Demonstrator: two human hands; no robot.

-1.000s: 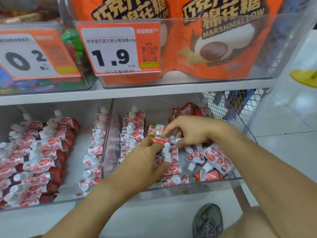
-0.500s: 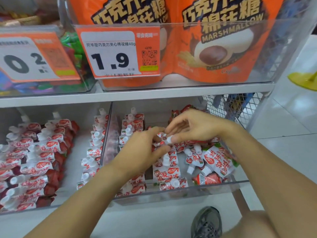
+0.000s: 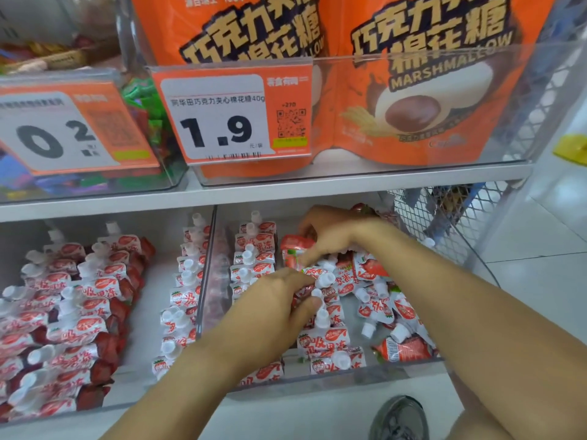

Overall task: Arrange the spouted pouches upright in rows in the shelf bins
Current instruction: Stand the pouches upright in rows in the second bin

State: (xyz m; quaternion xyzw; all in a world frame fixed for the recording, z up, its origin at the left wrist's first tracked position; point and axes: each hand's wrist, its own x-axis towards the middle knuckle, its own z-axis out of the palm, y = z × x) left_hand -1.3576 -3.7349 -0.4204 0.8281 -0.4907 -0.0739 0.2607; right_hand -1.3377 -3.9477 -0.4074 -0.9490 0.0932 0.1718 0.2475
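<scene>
Reaching into the clear bin point(image 3: 349, 374), the right hand point(image 3: 336, 231) is pinching a red pouch point(image 3: 293, 254) while the left hand point(image 3: 276, 308) is pinching white-capped pouches point(image 3: 320, 289) just below it.

Glossy plastic-film pouches point(image 3: 324, 339) with smooth white caps, clear plastic bin point(image 3: 349, 377), matt shelf edge point(image 3: 286, 192).

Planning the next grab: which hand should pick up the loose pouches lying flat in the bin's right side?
Right. The right hand is nearer the fallen pouches; the left hand is steadying the middle row.
</scene>
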